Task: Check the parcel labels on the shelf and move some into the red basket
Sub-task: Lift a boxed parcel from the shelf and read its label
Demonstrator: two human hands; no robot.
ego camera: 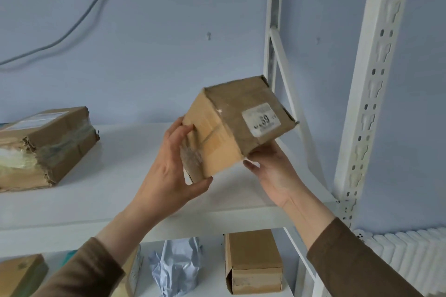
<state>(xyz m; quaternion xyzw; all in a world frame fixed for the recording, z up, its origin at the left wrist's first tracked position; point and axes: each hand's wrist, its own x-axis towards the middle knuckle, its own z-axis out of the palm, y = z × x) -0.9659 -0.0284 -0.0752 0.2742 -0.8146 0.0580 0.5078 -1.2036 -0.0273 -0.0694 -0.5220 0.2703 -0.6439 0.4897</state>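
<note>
Both hands, left hand (173, 166) and right hand (272, 171), grip the tilted brown cardboard parcel (236, 125) above the white shelf (120, 200)'s front edge; the right's corner hold looks light, so it could slip.

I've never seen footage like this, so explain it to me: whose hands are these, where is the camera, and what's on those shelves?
There is no machine here. A person wears a camera on the head, looking forward and down, so you see their own two arms. The left hand and right hand hold a small cardboard parcel tilted above the white shelf, with its label turned toward the camera; the print is blurred. Further left on that shelf lies a torn cardboard box. On the shelf below stand another cardboard box and a crumpled pale blue bag. No red basket is in view.
</note>
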